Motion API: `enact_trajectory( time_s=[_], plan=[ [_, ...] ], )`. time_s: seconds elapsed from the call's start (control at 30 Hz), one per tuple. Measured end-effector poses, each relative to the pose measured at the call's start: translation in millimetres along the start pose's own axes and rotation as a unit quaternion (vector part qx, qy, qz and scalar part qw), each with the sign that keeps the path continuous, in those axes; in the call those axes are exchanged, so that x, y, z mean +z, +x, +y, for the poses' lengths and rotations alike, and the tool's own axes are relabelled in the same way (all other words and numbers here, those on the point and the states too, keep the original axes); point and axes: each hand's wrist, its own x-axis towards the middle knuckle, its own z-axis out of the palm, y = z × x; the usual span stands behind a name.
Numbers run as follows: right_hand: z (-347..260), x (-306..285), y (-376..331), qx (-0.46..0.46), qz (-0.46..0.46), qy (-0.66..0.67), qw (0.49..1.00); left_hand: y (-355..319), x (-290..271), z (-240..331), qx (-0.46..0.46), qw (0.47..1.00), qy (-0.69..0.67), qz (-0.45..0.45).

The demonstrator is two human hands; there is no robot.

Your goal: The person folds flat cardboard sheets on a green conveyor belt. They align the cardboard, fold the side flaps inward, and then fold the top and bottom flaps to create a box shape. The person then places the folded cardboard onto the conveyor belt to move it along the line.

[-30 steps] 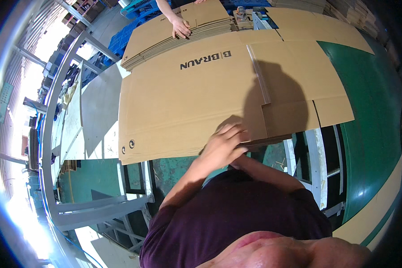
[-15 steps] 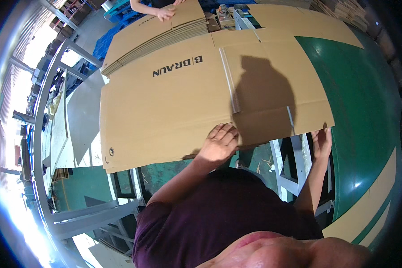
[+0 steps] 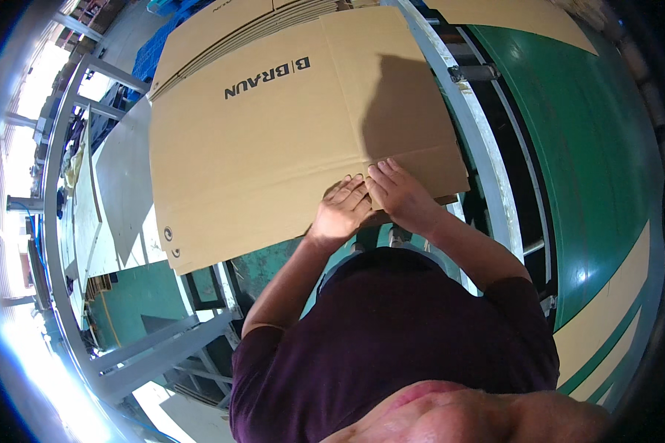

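A large brown cardboard sheet with dark printing lies flat in front of me, creased along its near side. My left hand rests on its near edge, fingers stretched out over the board. Close beside it, my right hand lays its fingers on the same edge, just to the right. Both thumbs are hidden from view. A dark shadow covers part of the board's right side.
Behind the sheet is a stack of cardboard. A grey metal rail runs along the right, with a green surface beyond it. Grey framework and a white panel stand at the left.
My right hand has moved left from the far right corner to beside my left hand. The board's right part with white strips no longer shows, uncovering the rail. The other person's hands have left view.
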Motion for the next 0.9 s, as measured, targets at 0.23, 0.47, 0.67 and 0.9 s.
enact_trajectory(
  time_s=[0.23, 0.47, 0.67, 0.9],
  plan=[
    [1, -21, 18, -0.014, 0.043, 0.099, 0.994, 14, -14, 3, -0.023, 0.999, -0.010, 0.048],
    [5, -17, 18, -0.030, -0.017, 0.149, 0.988, 15, -9, -5, 0.019, 0.997, -0.038, 0.072],
    [2, -8, 6, -0.017, -0.038, 0.153, 0.987, 5, 4, 0, -0.009, 0.996, -0.040, 0.074],
    [53, -39, 57, 0.006, -0.103, 0.357, 0.928, 55, -66, -47, -0.022, 0.958, -0.213, -0.189]
  ],
)
